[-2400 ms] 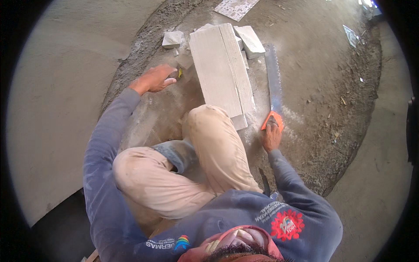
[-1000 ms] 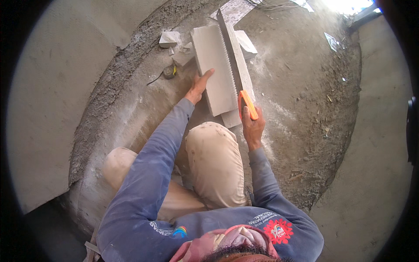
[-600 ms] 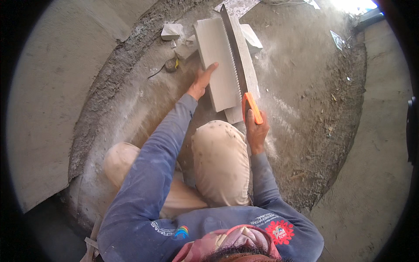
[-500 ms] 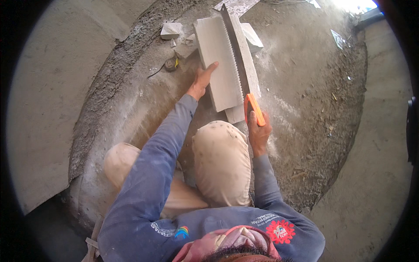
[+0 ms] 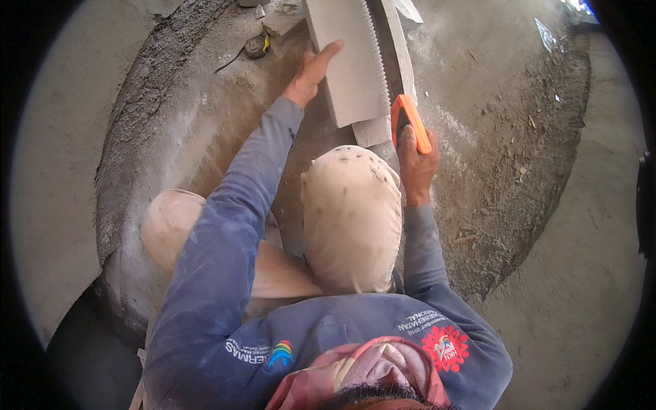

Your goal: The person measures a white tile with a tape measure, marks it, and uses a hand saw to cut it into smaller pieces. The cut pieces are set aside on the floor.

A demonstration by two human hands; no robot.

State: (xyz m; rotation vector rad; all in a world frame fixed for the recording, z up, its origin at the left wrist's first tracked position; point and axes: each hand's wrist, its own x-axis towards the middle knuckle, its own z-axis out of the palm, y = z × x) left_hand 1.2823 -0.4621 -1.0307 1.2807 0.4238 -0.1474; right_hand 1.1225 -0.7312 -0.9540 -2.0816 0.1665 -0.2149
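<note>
A pale lightweight concrete block point(image 5: 348, 72) lies lengthwise ahead of me, its far end cut off by the picture's top edge. My left hand point(image 5: 309, 76) grips its left side, thumb on top and the other fingers mostly hidden. In my right hand point(image 5: 418, 164) is the orange handle of a handsaw point(image 5: 415, 126), fingers wrapped round it. The saw's dark blade runs away from me along the block's right side, teeth toward the block. Right of the blade shows a narrow pale strip point(image 5: 404, 55). Another pale piece point(image 5: 373, 130) sticks out beneath the block's near end.
A yellow-and-black tape measure point(image 5: 257, 46) rests on the dusty ground to the left. White offcuts point(image 5: 408, 14) lie near the top. My raised knee point(image 5: 352, 212) is close to the block's near end. Rough rubble point(image 5: 519, 205) edges the right side.
My view has tilted, so the block, saw and both hands sit higher in the picture. Each hand keeps its hold. Whether the saw slid along the block, I cannot tell.
</note>
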